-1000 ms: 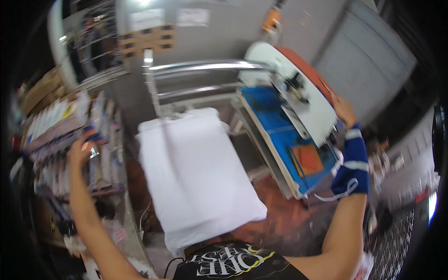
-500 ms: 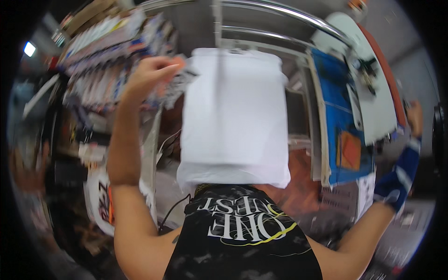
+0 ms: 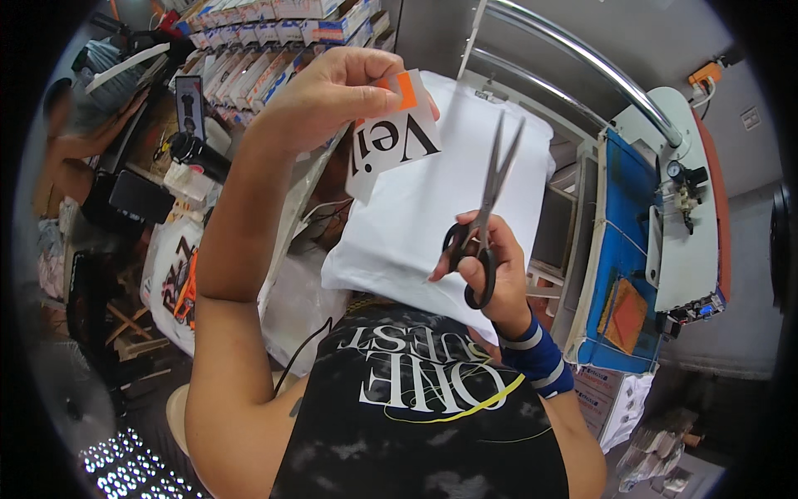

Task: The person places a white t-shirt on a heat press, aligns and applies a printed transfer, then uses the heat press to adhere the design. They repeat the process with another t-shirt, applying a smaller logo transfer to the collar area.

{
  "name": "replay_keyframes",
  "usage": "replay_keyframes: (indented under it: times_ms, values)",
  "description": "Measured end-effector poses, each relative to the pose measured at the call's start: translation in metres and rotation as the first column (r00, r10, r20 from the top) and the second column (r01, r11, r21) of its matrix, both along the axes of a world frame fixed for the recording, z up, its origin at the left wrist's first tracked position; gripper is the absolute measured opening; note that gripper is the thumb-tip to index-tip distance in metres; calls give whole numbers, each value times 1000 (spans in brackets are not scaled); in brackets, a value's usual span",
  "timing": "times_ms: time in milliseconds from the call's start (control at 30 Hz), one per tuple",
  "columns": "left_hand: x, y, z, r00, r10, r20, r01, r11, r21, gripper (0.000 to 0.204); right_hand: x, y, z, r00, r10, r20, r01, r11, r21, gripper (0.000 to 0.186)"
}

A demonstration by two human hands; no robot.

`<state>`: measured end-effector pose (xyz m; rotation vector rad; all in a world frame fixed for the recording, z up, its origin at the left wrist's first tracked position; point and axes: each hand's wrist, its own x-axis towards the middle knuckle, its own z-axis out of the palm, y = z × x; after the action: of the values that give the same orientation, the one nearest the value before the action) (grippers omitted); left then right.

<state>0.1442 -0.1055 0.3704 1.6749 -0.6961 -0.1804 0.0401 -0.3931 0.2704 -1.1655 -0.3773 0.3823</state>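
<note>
Between the thumb and fingers of my left hand [image 3: 353, 87] is a pale translucent sheet [image 3: 401, 150] with black lettering and an orange patch at its top edge. It hangs above the upper left of a white garment [image 3: 453, 191], spread flat in front of my body. My right hand [image 3: 505, 262] holds scissors [image 3: 490, 204] by their black handles, over the garment's right side. Their blades point up and away from me, slightly apart, and do not touch the sheet.
A blue board [image 3: 586, 333] with an orange-brown pad [image 3: 625, 316] stands at right, beside a pale machine panel [image 3: 698, 233]. Chrome rails [image 3: 582, 58] cross the far side. Stacked boxes [image 3: 274, 62] fill the far left. Another person's arm [image 3: 104, 137] shows at the left edge.
My right hand has come from the far right to the middle, now with scissors in view. My left hand has moved right and up, bringing the lettered sheet over the garment. The view has turned.
</note>
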Motion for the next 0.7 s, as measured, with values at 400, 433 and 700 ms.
replay_keyframes:
  times_ms: [400, 433, 700]
  values:
    - [-39, 7, 10, 998, 65, -6, -64, 998, 11, 14, -11, 18, 10, 984, 130, 125, -107, 980, -170, 51]
    - [-39, 8, 10, 997, 68, -19, -68, 998, 14, 14, -11, 19, 11, 983, 127, 130, -103, 979, -174, 51]
    - [-42, 12, 12, 997, 66, 43, -67, 997, 28, 11, -13, 23, 12, 974, 110, 198, -69, 977, -203, 50]
